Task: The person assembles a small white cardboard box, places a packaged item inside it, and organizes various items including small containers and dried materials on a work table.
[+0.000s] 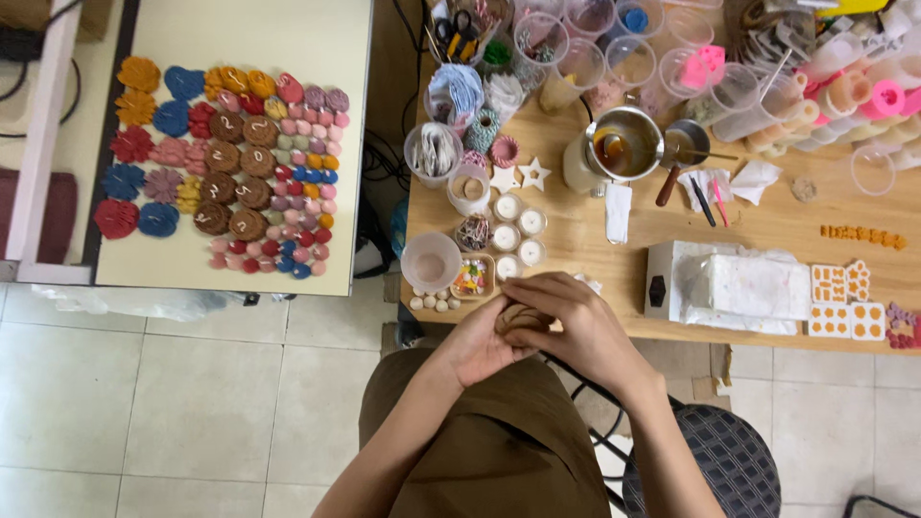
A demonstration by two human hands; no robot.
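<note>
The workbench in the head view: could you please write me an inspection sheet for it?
Surface: wooden table, crowded.
Job's things: small round brown piece, held at the table's near edge.
Clutter: metal pot of brown liquid; plastic cups; white tealights; orange moulds.
Hands: left hand and right hand both closed around the piece.
Cables: dark cables hang between the tables.
Surroundings: white side table with coloured wax shapes; tiled floor; stool.

Open lane: bare counter (pixel 767 225) between metal pitcher (pixel 624 144) and white box (pixel 729 283).
Blocked: cups (pixel 576 48) crowd the rear; tealights (pixel 507 237) front-left.
</note>
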